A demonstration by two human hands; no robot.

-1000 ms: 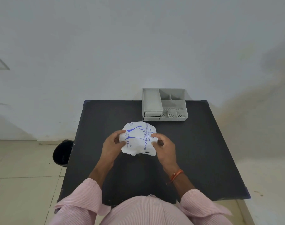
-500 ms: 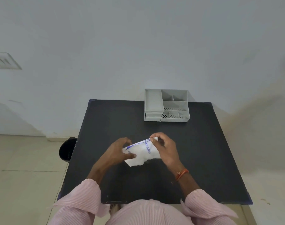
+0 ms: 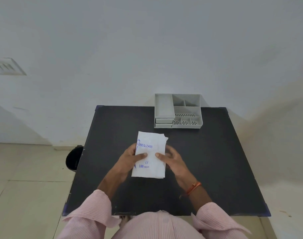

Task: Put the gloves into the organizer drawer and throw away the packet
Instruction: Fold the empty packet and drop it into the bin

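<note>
A white gloves packet (image 3: 150, 156) with blue print stands upright above the middle of the black table (image 3: 216, 161), its printed face towards me. My left hand (image 3: 130, 157) grips its left edge, thumb across the front. My right hand (image 3: 171, 159) holds the right edge, thumb on the front and fingers behind. The grey organizer (image 3: 178, 111) sits at the table's far edge, with two shut drawers (image 3: 163, 123) at its front left. No loose gloves show.
A black bin (image 3: 73, 158) stands on the tiled floor just left of the table. A white wall rises right behind the organizer. An orange thread band circles my right wrist (image 3: 193, 187).
The packet was crumpled and turned between both hands; now it is straightened out and held upright with the print facing me. The view has shifted slightly.
</note>
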